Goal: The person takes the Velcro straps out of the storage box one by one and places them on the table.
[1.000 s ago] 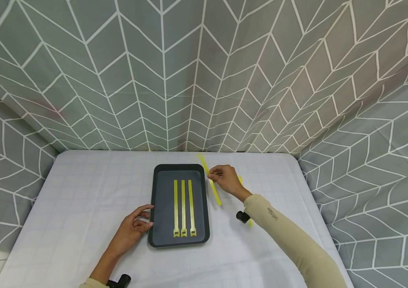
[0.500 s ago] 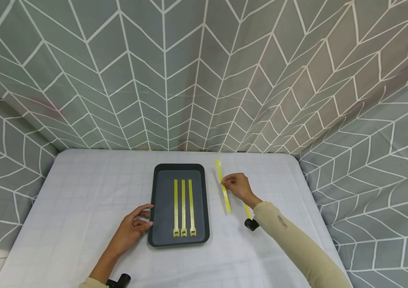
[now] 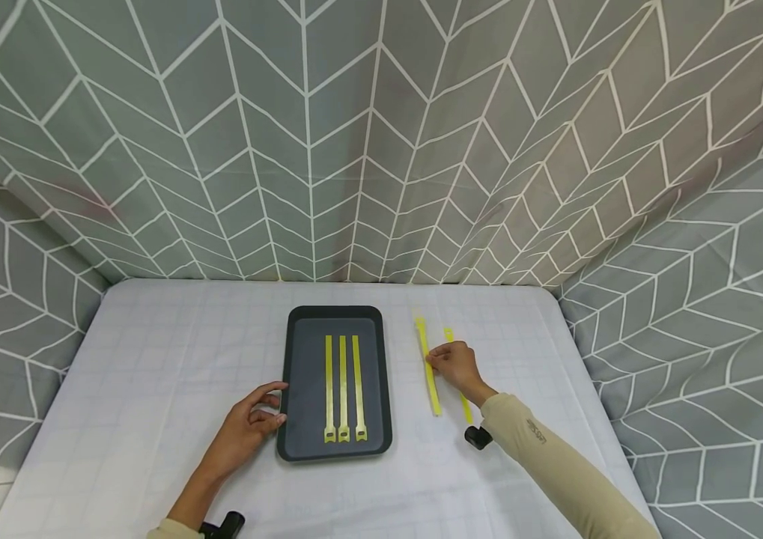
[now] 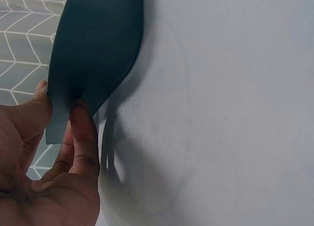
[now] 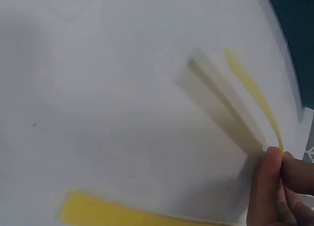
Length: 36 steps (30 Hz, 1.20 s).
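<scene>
Nearest to me, my left hand (image 3: 246, 427) rests on the white tabletop (image 3: 152, 374) at the left edge of the dark tray (image 3: 300, 442). The left wrist view shows its thumb and fingers (image 4: 83, 132) pinching the tray's rim, so this hand grasps the tray. Inside the tray lie three yellow straps (image 3: 344, 389), side by side and parallel, running near to far, their buckle ends toward me.

To the right of the tray, a little farther out, my right hand (image 3: 455, 367) is down at the tabletop with its fingertips pinched on a fourth yellow strap (image 3: 427, 359). That strap lies near to far, just right of the tray but apart from it, angled slightly so its far end leans left. The right wrist view shows my fingertips (image 5: 272, 172) closed on the strap's edge, the strap blurred, its shadow on the cloth below it, so I cannot tell whether it lies flat or is held just off the surface. Another yellow strap (image 3: 457, 374) lies just to the right of the held one, partly hidden under my hand and sleeve (image 3: 543, 457); I see its flat end in the right wrist view too.

Beyond the tabletop, a grey curtain (image 3: 381, 150) with a white chevron pattern closes in the far side and both flanks.
</scene>
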Motion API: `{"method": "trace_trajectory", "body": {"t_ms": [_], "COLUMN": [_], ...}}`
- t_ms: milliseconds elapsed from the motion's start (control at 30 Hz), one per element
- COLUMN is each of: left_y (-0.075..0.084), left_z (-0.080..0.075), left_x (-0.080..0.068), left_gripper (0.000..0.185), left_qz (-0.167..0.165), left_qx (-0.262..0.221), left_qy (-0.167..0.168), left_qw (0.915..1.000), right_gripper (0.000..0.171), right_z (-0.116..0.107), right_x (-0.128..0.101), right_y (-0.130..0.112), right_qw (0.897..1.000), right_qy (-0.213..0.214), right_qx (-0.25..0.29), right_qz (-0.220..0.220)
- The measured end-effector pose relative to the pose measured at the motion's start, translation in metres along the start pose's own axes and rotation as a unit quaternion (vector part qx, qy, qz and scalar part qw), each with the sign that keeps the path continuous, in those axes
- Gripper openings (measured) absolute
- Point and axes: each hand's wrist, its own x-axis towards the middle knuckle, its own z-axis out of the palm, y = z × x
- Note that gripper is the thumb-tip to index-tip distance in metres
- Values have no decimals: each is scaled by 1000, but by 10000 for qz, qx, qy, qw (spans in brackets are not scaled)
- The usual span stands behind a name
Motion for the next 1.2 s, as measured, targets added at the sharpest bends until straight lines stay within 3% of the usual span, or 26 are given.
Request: {"method": "trace_trajectory", "body": {"t_ms": [367,667,900,1200], "left_y": [1,1,0,-1], "left_z": [2,0,-1,0], "left_x": [0,0,-1,1], "left_gripper": [55,56,55,57], "left_qz": [22,-2,146,40], "left_qx": [17,-9,-27,152], "left_qy": [15,-40,-34,11], "left_qw": [10000,10000,9999,9999], "right_gripper": [12,11,10,11], "right_z": [-3,-5,-5,-7], "right_x": [-6,-12,-13,-12], "right_y": [4,8,12,15], "right_qw": [9993,9984,9960,9960], "right_qy": [154,245,261,333], "right_qx": [-176,-465,-854,-814], "right_qz": [292,203,-103,-137]}}
